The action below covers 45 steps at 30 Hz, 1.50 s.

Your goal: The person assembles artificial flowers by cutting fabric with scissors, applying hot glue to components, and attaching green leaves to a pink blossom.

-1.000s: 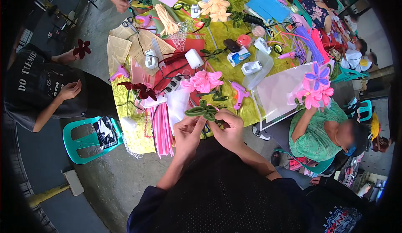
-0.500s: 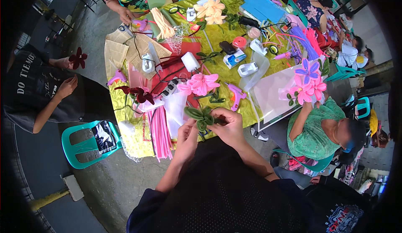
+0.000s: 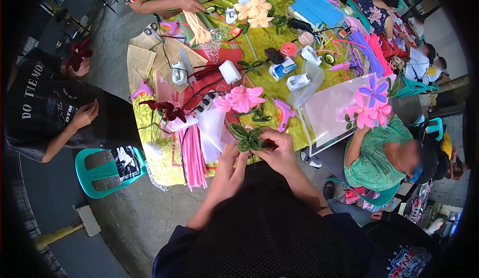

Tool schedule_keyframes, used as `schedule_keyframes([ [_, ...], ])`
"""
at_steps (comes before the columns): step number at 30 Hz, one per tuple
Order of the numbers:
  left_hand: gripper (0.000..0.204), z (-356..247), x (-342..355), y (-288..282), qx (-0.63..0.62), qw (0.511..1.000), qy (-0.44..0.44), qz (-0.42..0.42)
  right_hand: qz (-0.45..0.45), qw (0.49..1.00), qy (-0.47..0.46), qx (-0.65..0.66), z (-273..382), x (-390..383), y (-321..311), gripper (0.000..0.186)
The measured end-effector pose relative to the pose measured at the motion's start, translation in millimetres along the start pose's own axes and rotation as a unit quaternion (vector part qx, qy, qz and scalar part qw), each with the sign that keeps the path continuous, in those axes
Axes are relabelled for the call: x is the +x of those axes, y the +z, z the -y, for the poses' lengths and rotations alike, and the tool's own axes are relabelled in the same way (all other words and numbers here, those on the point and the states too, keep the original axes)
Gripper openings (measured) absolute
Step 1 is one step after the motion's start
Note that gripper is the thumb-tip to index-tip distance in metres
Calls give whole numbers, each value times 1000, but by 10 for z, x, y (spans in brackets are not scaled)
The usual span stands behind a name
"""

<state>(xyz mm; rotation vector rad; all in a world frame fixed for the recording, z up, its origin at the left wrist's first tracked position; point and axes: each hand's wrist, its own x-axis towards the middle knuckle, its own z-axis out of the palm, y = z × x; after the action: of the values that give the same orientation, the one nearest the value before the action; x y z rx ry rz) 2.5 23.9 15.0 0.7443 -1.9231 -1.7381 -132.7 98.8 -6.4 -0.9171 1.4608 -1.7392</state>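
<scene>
1. Basically, the green leaf cluster (image 3: 248, 137) sits between the two hands, up at the fingertips, just over the table's near edge.
2. Left hand (image 3: 230, 164) pinches in from below; right hand (image 3: 279, 150) has fingers curled in at the cluster's right side. Both touch it, neither clearly nearer.
3. No strong long axis: rounded lobes fan out, one reaching up-left (stem mostly hidden by fingers, can't tell its angle).
4. Lobes look fuzzy, like looped pipe cleaner, dark green with paler edges.
5. Beyond: pink flower (image 3: 245, 98), soft pointed petals; pink glue gun (image 3: 284, 114), smooth plastic, past the right hand.
6. Shiny patterned yellow tablecloth (image 3: 274, 88) under it all; pink strips (image 3: 191, 158) hang off, left of the left hand.
</scene>
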Motion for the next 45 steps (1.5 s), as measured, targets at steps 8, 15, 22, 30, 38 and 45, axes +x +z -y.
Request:
schedule_keyframes([
  [8,20,115,54,52,-154,986,-21,-60,-40,997,-10,-62,97,-8,41,13],
  [15,23,271,92,3,-176,984,35,3,-43,993,-14,-106,109,-26,84,13],
  [22,23,313,54,62,-263,963,-13,-58,1,994,-35,-104,127,4,74,19],
  [30,19,467,46,-18,-208,976,8,-69,86,981,41,-167,260,14,3,16],
  [38,17,432,73,-64,-257,965,-50,-9,102,967,12,-234,283,96,-45,15],
  [45,19,379,130,-134,-248,965,-66,47,152,950,-34,-270,266,208,-166,15],
])
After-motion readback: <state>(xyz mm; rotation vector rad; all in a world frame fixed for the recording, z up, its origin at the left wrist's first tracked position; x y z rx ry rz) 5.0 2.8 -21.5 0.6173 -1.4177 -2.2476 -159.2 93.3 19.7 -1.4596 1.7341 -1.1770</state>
